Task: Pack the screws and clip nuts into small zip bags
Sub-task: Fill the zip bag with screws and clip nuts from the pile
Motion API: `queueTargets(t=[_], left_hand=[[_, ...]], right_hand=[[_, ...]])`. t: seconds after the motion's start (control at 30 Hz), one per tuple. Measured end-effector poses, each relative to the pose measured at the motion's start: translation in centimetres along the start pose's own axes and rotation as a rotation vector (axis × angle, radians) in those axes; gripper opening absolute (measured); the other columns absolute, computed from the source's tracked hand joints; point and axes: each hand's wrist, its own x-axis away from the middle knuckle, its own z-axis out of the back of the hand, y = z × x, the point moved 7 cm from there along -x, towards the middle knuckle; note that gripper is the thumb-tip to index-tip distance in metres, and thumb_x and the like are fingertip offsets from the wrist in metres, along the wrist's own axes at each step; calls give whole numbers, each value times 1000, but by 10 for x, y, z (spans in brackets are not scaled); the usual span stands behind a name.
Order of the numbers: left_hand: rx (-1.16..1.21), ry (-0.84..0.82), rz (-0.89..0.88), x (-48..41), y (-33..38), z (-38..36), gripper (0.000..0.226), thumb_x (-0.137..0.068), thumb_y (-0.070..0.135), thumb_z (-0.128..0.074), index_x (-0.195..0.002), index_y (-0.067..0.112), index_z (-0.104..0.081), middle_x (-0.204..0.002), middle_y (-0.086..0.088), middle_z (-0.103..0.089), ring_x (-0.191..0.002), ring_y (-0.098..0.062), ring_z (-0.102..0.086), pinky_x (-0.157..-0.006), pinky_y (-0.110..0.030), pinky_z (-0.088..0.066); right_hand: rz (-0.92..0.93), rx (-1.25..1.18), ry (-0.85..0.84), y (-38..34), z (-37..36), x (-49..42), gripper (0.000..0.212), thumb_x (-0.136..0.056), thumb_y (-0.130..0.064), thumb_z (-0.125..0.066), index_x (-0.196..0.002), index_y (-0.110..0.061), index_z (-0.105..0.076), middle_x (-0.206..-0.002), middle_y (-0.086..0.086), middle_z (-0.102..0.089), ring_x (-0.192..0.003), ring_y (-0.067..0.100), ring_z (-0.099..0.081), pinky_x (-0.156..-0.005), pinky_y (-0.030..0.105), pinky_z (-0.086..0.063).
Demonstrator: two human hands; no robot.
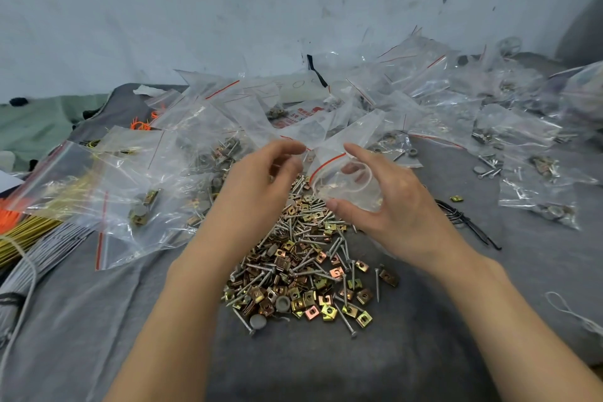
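Grey cloth [424, 352]: carries everything.
Filled bags [208, 147]: heaped along the far edge and left side; these look done.
Loose pile [303, 258]: screws and clip nuts, centre; plenty left to pack.
Right hand [388, 206]: fingers curled round the zip bag [339, 179], which is open above the pile's far end.
Left hand [261, 179]: fingers curled beside the bag mouth; whether they pinch anything, cannot tell.

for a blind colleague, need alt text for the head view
The right hand holds a clear zip bag open over a pile of screws and clip nuts on grey cloth; the left hand is close beside its mouth. Filled bags lie around.
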Motion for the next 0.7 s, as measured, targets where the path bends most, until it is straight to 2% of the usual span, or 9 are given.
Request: queueTargets(t=[0.1, 0.13, 0.23, 0.33, 0.5, 0.7], left_hand=[[-212, -85, 54, 3, -19, 0, 24, -101, 32, -52, -123, 32, -62, -96, 25, -61, -83, 12, -56, -71, -12, -44], [-273, -119, 72, 5, -25, -2, 25, -101, 31, -51, -124, 30, -62, -98, 22, -63, -81, 12, -55, -71, -13, -43], [-380, -237, 123, 11, -38, -12, 25, -101, 31, -50, -123, 27, -62, -109, 9, -68, -87, -2, -59, -78, -23, -49], [-433, -324, 142, 16, -42, -19, 23, -101, 31, -52, -121, 28, -63, -111, 10, -67, -89, -5, -59, -77, -24, -47], [-495, -358, 156, 18, -42, -26, 21, -101, 31, -53, -119, 29, -64, -109, 9, -68, -95, -11, -62, -88, -37, -53], [-543, -365, 140, 17, -42, -30, 19, -100, 29, -54, -114, 27, -66, -106, 8, -59, -101, -14, -59, -89, -36, -51]], right_hand=[[-15, 4, -1, 2, 1, 1, 82, -82, -76, -51, -151, -34, -34, -125, -13, -61, -112, 4, -53, -105, 40, -43], [-20, 5, -3, 3, 1, 1, 82, -82, -76, -50, -151, -36, -33, -125, -13, -60, -112, 3, -52, -105, 38, -42], [-30, 0, -3, 4, 2, 1, 82, -81, -78, -50, -150, -38, -32, -125, -14, -60, -112, -2, -47, -104, 33, -39], [-42, -13, -5, 5, 3, 1, 82, -80, -77, -50, -150, -39, -31, -128, -13, -60, -115, 0, -48, -105, 36, -39], [-48, -19, -7, 6, 4, 2, 81, -81, -77, -51, -150, -40, -31, -130, -13, -60, -121, 7, -51, -107, 41, -41], [-53, -18, -13, 8, 4, 2, 80, -80, -78, -50, -149, -43, -30, -129, -14, -60, -120, 6, -50, -108, 42, -41]])
